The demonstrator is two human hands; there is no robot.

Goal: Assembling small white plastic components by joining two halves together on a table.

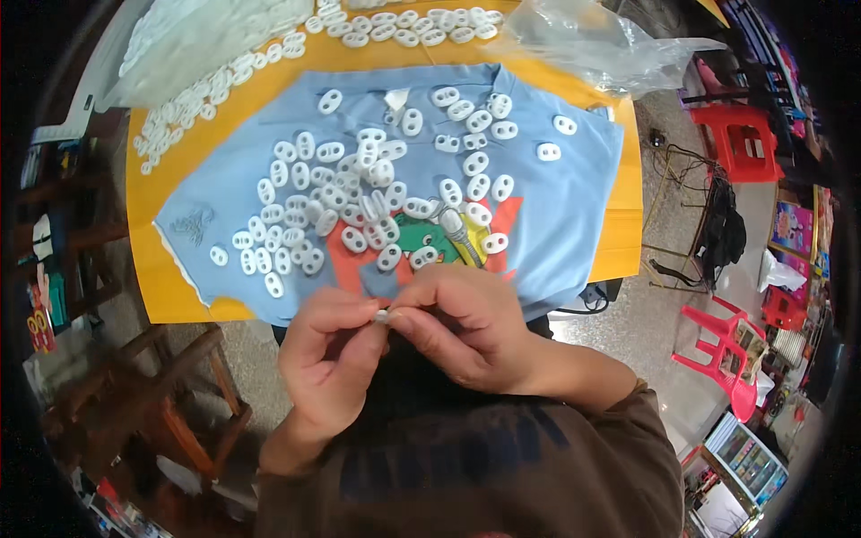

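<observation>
Close to my body, at the near edge of the table, my left hand and my right hand meet fingertip to fingertip. Thumbs and forefingers of both pinch a small white plastic piece, mostly covered by the fingers. It resembles the white oval two-hole pieces scattered just beyond on a light blue cloth with a coloured cartoon print. A slim grey tool lies among them. Left on the cloth is a small heap of thin metal bits, too small to make out.
Under the cloth is a yellow tabletop. More white pieces line its far side, beside a clear plastic bag at the far right. A red stool and a pink-red chair stand right; wooden furniture stands left.
</observation>
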